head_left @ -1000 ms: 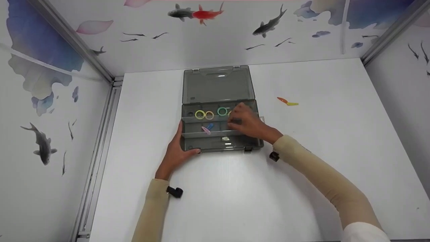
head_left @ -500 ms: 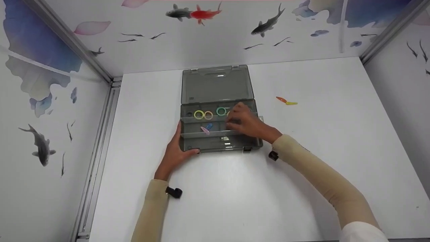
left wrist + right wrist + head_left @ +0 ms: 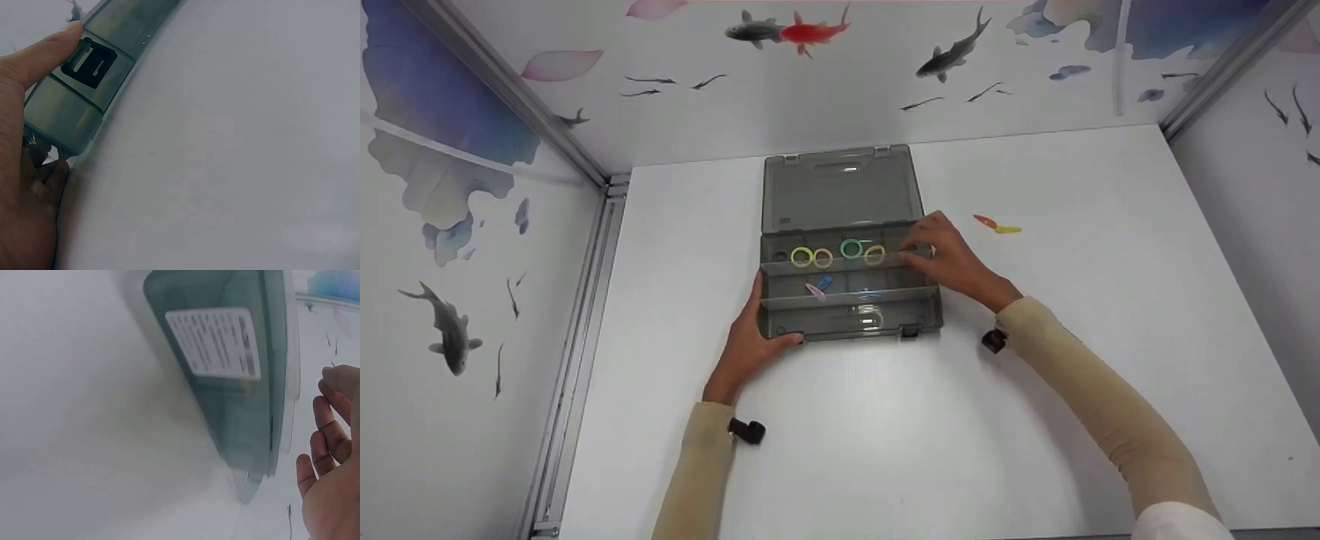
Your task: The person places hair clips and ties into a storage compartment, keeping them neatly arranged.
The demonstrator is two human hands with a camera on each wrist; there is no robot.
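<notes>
A grey translucent compartment box (image 3: pixel 780 319) lies with its lid (image 3: pixel 840 191) folded back. My left hand (image 3: pixel 746 352) grips its front left corner, thumb (image 3: pixel 53 50) at the front latch and fingers at the left side. Over the right end of the back row is my right hand (image 3: pixel 956 262), fingers loosely bent; nothing shows between them in the right wrist view, though their tips partly hide that compartment. In the back row lie a yellow ring-shaped band (image 3: pixel 802 257), peach bands (image 3: pixel 874 256) and a green band (image 3: pixel 851 249). The middle row holds a pink hair clip (image 3: pixel 815 292) and a blue hair clip (image 3: pixel 824 283).
On the white table (image 3: pixel 1035 375), right of the lid, an orange hair clip (image 3: pixel 985 221) and a yellow hair clip (image 3: pixel 1009 229) lie end to end. Printed walls with metal frame posts (image 3: pixel 585 360) bound the table at the back and sides. A label (image 3: pixel 216 343) is on the box's side.
My right hand has shifted right along the back row, uncovering the second peach band. My left hand keeps its grip on the corner of the box.
</notes>
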